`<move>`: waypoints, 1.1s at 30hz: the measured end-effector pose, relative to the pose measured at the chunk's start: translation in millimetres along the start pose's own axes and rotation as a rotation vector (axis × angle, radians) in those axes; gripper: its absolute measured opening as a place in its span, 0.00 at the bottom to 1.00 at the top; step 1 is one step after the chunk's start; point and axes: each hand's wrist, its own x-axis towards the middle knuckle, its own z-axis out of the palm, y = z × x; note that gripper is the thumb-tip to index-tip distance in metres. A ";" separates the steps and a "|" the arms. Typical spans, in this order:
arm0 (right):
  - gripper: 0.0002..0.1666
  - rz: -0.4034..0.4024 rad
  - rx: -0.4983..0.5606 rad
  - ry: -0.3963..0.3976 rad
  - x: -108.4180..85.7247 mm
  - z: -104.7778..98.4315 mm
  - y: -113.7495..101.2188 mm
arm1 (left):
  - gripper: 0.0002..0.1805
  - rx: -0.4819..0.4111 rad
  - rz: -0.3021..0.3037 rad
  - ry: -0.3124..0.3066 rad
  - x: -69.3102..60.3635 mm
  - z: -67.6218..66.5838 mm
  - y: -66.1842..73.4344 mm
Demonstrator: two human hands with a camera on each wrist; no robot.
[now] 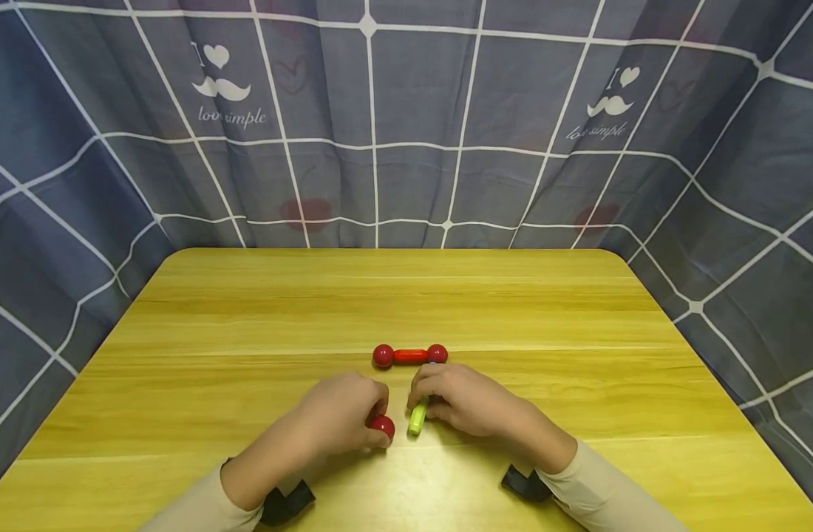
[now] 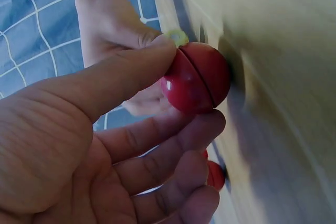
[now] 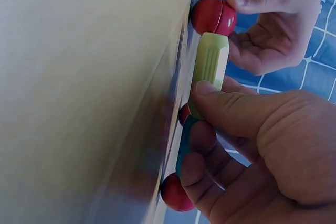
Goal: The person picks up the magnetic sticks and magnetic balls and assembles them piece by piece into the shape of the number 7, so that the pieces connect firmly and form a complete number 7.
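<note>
My left hand point(image 1: 343, 414) pinches a glossy red ball point(image 2: 197, 80) between thumb and fingers, low over the table; a dark seam runs round the ball. Across from it, my right hand point(image 1: 469, 401) pinches a yellow-green ridged rod point(image 3: 211, 59) between thumb and fingers. A blue piece point(image 3: 186, 140) continues from the rod's far end, partly hidden by the fingers. The rod's near end points toward the held ball, with a small gap in the head view. Just beyond both hands lies a red rod point(image 1: 410, 357) with a red ball point(image 1: 383, 356) at each end.
The yellow wood-grain table point(image 1: 247, 318) has rounded far corners. A grey-blue curtain point(image 1: 413, 111) with white grid lines surrounds it at the back and sides. Dark straps point(image 1: 287, 504) hang below both wrists near the front.
</note>
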 end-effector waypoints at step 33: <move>0.10 0.059 0.006 -0.014 3.1 0.0 0.6 | 0.16 -0.072 0.093 0.041 -0.4 12.7 9.6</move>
